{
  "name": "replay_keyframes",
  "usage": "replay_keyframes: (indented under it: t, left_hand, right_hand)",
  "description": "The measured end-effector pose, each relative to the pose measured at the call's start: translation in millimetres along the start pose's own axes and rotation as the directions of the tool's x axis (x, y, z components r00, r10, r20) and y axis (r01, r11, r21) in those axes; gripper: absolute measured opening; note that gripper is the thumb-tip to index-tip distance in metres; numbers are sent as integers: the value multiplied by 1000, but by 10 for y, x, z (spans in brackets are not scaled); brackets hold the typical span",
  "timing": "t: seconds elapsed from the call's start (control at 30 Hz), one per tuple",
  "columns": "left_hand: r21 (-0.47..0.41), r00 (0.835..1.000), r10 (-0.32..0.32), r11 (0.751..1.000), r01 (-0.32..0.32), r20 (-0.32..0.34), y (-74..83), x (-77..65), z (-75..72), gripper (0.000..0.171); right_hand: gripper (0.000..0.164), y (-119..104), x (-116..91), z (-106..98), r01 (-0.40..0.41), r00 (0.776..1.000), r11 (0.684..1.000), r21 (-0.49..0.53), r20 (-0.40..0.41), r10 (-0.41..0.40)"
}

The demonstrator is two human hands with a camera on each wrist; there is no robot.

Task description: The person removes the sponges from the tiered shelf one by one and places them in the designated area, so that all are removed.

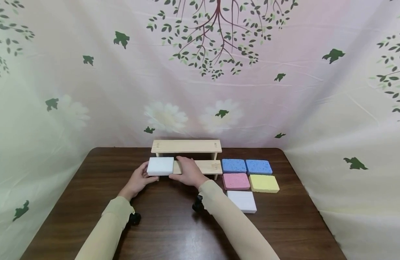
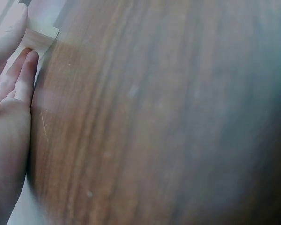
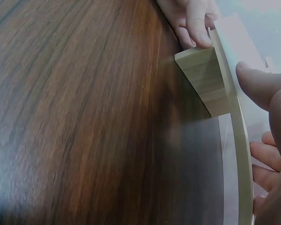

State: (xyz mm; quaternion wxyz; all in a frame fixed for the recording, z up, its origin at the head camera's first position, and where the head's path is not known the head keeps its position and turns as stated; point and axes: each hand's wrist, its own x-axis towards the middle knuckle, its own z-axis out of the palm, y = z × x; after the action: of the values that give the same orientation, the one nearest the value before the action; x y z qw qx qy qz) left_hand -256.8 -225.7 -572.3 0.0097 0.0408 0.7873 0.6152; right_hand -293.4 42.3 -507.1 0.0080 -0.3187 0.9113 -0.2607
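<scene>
A white sponge lies on the left end of the lower wooden shelf step. My left hand is at the sponge's left side, fingers along that end and thumb reaching across the front below the sponge. In the right wrist view the left fingertips are right at the shelf's end and leg. My right hand stands over the step to the sponge's right, its thumb at the sponge's edge and its fingers spread toward the back of the board. Parts of the left fingers are hidden behind the sponge.
Behind is a higher wooden step. Right of the shelf lie two blue sponges, a pink sponge, a yellow sponge and another white sponge, partly behind my right sleeve. A printed cloth hangs behind the dark table.
</scene>
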Motion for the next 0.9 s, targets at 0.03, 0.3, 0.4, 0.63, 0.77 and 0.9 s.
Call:
replay_keyframes:
  t: [0.03, 0.3, 0.4, 0.63, 0.77, 0.9]
  left_hand:
    - [5, 1000, 4, 1000, -4, 1, 1, 1, -1, 88]
    - [11, 1000, 4, 1000, -4, 4, 19, 2, -1, 88]
    - [11, 1000, -3, 1000, 3, 11, 22, -2, 3, 89]
    - [13, 1000, 1, 1000, -1, 13, 34, -12, 3, 89]
    - [16, 1000, -5, 1000, 5, 8, 33, -16, 0, 90]
    - [27, 1000, -9, 1000, 9, 2, 11, -17, -2, 89]
  right_hand:
    - [87, -7, 9, 2, 2, 1000, 1000, -7, -5, -2]
    - [88, -67, 64, 43, -33, 999, 999, -15, -16, 33]
    - [87, -83, 64, 55, -42, 999, 999, -16, -15, 42]
    - [83, -118, 64, 53, -49, 999, 999, 3, -23, 49]
    - [83, -119, 72, 60, -49, 998, 999, 6, -27, 49]
    - [84, -109, 67, 66, -56, 998, 998, 26, -33, 57]
